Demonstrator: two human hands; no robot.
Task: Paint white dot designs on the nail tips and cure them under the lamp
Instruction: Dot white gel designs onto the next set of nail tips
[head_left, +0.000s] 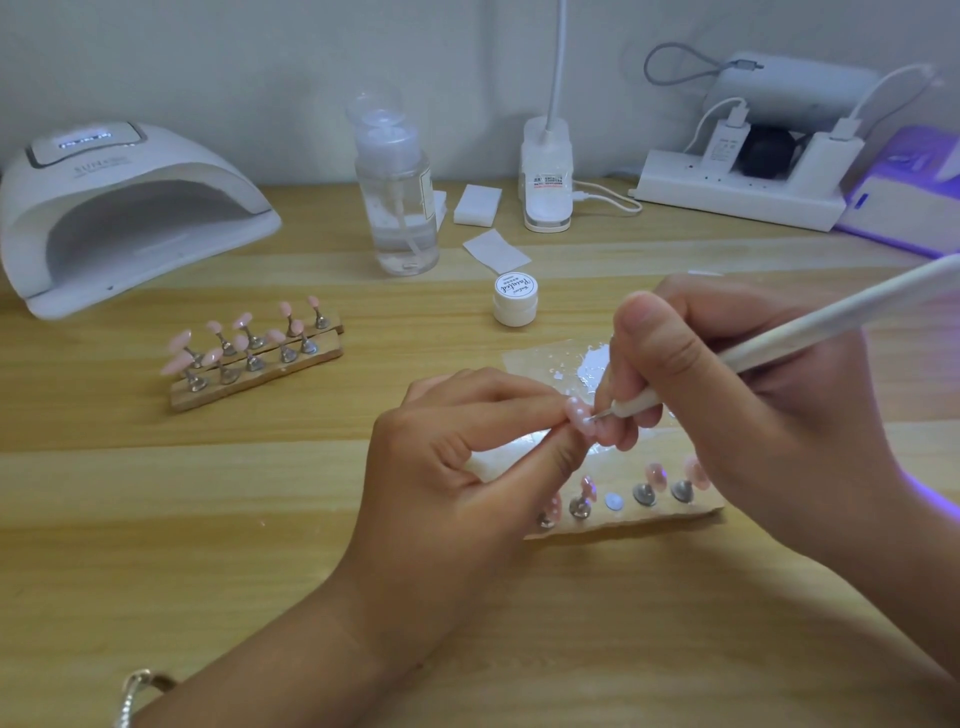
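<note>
On the wooden table, a small white jar with a printed lid stands shut. Just in front of the jar, toward the person, the left hand pinches a pink nail tip between thumb and forefinger; white dots already show on it. The right hand grips a white dotting pen like a pencil, with its fine metal point touching that tip. Between the jar and the hands lies a clear glossy sheet bearing smears of white paint. Nearer the person than the jar, partly under the hands, a wooden holder strip carries more pink tips on metal stands, with one round seat bare. Left of the jar, two more wooden strips hold rows of pink tips. Further left and behind the jar sits the white curing lamp, its mouth facing the person. Right behind the jar lie white wipes, with a clear pump bottle and a desk light's base beyond them. Behind and right of the jar are a power strip and a second lamp glowing violet. A bracelet circles the left wrist.
</note>
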